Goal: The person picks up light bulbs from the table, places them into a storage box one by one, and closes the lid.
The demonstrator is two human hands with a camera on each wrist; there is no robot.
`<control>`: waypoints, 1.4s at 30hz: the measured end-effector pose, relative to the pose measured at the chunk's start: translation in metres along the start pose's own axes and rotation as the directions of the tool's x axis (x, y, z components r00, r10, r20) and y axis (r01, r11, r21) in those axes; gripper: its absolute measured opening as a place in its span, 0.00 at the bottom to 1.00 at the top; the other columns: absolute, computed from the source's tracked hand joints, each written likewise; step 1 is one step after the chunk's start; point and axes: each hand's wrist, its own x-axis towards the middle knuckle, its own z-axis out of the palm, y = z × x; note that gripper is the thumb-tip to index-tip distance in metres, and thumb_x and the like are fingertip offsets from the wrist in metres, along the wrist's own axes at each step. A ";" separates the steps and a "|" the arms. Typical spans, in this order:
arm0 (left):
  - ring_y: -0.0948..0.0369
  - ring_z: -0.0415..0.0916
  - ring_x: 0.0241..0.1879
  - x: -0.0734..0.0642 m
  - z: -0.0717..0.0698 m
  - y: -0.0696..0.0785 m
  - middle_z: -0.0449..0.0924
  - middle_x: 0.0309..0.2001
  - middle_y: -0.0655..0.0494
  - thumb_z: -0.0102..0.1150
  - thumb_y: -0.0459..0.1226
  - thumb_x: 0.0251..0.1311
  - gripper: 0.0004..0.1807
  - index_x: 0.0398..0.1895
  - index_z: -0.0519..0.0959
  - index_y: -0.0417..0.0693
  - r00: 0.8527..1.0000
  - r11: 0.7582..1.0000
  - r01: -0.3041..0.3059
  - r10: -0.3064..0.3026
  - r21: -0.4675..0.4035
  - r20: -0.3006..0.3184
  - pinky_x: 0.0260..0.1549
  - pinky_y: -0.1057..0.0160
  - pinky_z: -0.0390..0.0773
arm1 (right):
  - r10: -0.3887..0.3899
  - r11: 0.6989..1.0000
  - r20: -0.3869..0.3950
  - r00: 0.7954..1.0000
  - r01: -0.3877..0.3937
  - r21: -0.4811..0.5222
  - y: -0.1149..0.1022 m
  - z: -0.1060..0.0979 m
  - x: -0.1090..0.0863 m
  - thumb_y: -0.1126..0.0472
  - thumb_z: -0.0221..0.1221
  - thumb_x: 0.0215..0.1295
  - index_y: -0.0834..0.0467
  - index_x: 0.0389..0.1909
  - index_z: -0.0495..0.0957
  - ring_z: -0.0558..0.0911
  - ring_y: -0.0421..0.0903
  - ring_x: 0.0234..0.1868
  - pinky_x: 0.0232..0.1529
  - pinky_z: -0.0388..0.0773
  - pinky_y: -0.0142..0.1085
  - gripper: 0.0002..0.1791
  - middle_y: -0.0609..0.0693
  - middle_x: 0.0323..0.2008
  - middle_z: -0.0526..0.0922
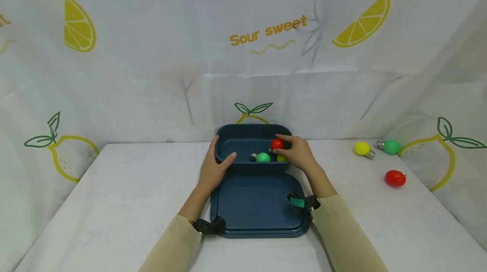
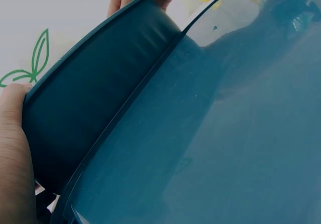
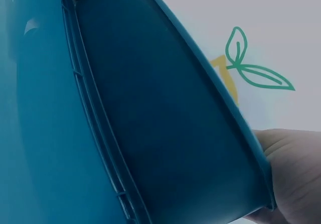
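Observation:
A dark blue rectangular box (image 1: 237, 167) stands open near the back wall. My left hand (image 1: 211, 167) grips its left end, thumb over the front rim and fingers along the outer side. The right hand (image 1: 301, 153) reaches over the right end and pinches a red light bulb (image 1: 277, 143) between thumb and fingers, inside the box. Below it in the box lie a green bulb (image 1: 263, 157) and a yellow bulb (image 1: 282, 159), the yellow one partly hidden by the front wall and thumb. In both wrist views the box's front wall (image 2: 95, 88) hides the bulbs.
A dark blue lid (image 1: 258, 204) lies flat in front of the box, under the forearms. On the table's right side are another yellow bulb (image 1: 362, 148), a green bulb (image 1: 391, 147) and a red bulb (image 1: 395, 178). A lemon-printed cloth (image 1: 163, 94) hangs behind the white table.

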 end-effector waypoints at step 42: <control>0.47 0.50 0.80 -0.001 -0.002 0.001 0.48 0.82 0.52 0.58 0.63 0.63 0.50 0.82 0.45 0.67 1.000 1.000 -0.007 0.007 0.005 0.017 0.74 0.35 0.56 | -0.212 0.970 -0.504 0.837 0.118 -0.213 0.111 -0.118 -0.109 0.58 0.74 0.56 0.63 0.58 0.81 0.75 0.70 0.63 0.62 0.76 0.54 0.29 0.66 0.63 0.78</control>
